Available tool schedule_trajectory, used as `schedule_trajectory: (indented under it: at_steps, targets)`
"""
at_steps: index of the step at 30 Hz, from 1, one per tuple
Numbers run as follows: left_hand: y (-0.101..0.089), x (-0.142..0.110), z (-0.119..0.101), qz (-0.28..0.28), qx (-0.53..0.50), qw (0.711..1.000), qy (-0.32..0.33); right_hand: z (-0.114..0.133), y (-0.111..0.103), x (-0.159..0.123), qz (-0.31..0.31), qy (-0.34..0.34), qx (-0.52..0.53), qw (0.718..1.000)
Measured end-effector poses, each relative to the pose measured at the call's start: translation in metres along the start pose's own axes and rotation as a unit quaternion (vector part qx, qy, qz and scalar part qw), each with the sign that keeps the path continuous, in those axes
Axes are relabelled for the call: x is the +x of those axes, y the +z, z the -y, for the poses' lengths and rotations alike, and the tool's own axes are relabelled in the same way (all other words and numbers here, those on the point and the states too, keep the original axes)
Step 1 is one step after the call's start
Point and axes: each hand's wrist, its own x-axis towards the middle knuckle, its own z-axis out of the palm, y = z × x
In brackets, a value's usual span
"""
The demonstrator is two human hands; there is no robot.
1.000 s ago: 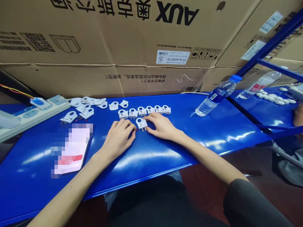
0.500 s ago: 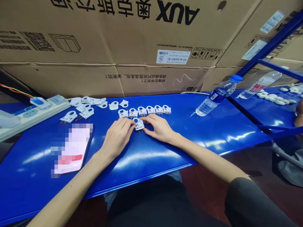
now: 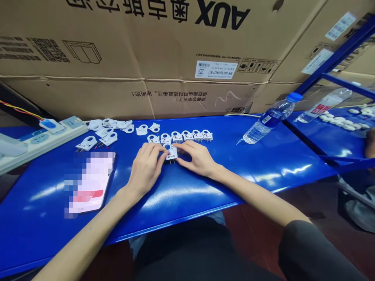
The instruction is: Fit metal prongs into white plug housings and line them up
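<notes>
A white two-pin plug (image 3: 171, 152) stands on the blue table (image 3: 205, 205) between my hands, its pins pointing toward me. My left hand (image 3: 145, 168) presses its fingertips against the plug's left side, and my right hand (image 3: 195, 157) holds its right side. Just behind them runs a row of several similar plugs (image 3: 187, 136), partly hidden by my left fingers at its left end. Further left lies a loose group of white plug parts (image 3: 113, 127).
A pixelated phone (image 3: 89, 182) lies left of my left hand. A power strip (image 3: 38, 142) sits at the left, and a water bottle (image 3: 268, 124) lies at the right. Large cardboard boxes (image 3: 146, 50) stand along the table's back edge.
My hands have closed in on the white plug. It has shifted slightly left and toward the row, and it now sits turned a little differently.
</notes>
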Motion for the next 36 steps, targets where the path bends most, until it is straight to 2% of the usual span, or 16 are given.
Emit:
schedule_trajectory:
  at_steps: [8, 18, 23, 30, 36]
  targets:
    - [0.0012, 0.0008, 0.0017, -0.022, -0.013, 1.000, -0.010, 0.0008, 0.0005, 0.0001, -0.015, -0.015, 0.004, 1.000]
    - [0.0014, 0.0005, 0.0004, -0.008, -0.006, 1.000, -0.018, 0.0006, -0.0023, 0.0005, -0.020, -0.015, -0.008, 1.000]
    - [0.0030, 0.0002, 0.0006, -0.006, -0.017, 0.999, -0.034, -0.0009, -0.0028, 0.0007, -0.019, -0.013, -0.045, 0.999]
    - [0.0067, -0.0016, 0.0037, 0.033, -0.017, 0.998, -0.046, -0.0009, -0.0031, 0.0004, -0.009, 0.001, -0.090, 0.996]
    - [0.0010, -0.0028, 0.0082, 0.067, 0.040, 0.994, -0.080, -0.0026, -0.0045, 0.0015, 0.027, 0.021, -0.115, 0.993]
